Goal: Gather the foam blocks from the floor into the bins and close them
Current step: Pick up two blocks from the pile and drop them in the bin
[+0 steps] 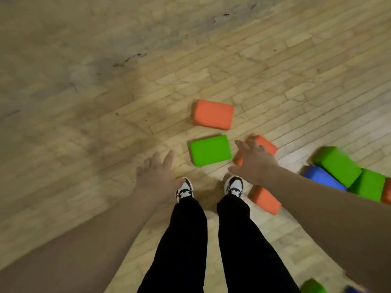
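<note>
Left hand (157, 176) and right hand (254, 163) extend downward, fingers spread, holding nothing. Green block (209, 150) lies on the floor (84, 102) between them; 1 orange block (212, 114) just beyond it.

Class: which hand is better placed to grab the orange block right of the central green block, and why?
The right hand: open, it overlaps that orange block in view. The left hand, also open, lies beyond the green block.
</note>
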Available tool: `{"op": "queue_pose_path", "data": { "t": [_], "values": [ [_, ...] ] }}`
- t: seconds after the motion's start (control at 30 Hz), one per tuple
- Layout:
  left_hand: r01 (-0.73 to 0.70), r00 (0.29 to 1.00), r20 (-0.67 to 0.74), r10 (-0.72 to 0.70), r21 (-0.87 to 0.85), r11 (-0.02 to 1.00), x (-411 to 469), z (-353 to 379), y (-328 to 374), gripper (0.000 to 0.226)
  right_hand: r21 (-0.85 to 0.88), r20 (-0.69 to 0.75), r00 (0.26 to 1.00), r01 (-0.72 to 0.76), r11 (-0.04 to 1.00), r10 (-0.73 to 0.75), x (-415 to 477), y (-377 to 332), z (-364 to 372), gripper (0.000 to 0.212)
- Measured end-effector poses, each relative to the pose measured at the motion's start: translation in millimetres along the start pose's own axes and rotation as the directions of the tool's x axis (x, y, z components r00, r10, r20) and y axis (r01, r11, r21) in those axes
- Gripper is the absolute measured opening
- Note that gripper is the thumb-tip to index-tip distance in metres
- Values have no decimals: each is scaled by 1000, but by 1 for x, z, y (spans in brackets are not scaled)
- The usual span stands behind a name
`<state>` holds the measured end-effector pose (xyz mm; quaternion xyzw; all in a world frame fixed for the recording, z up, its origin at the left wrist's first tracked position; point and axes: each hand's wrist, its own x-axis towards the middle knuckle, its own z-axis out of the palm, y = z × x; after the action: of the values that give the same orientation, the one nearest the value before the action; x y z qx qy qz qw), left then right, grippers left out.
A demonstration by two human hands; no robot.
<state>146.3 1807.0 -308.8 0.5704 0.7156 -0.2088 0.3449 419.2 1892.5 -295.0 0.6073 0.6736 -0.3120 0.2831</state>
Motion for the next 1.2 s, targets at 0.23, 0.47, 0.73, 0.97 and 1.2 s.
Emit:
{"op": "queue_pose_path", "data": {
  "t": [0.23, 0.47, 0.73, 0.97, 1.2],
  "values": [
    [81, 996, 52, -74, -136, 987, 186, 123, 3, 100, -47, 112, 993, -21, 999, 26, 226, 21, 110, 104],
    [115, 991, 123, -54, -570, 813, 348, 265, 24, 113, -19, 122, 990, -68, 998, 69, 388, 49, 221, 110],
    [220, 970, 145, -194, -860, 460, 358, 295, 37, 115, 256, 115, 993, -45, 966, 16, 399, 65, 241, 109],
    [147, 986, 37, -162, -653, 743, 312, 189, 15, 87, 224, -77, 992, 112, 968, -97, 404, 55, 180, 99],
    [120, 987, -68, -144, -271, 955, 364, 134, 43, 76, -60, -226, 968, 98, 993, -109, 504, 45, 113, 130]
  ]
}}
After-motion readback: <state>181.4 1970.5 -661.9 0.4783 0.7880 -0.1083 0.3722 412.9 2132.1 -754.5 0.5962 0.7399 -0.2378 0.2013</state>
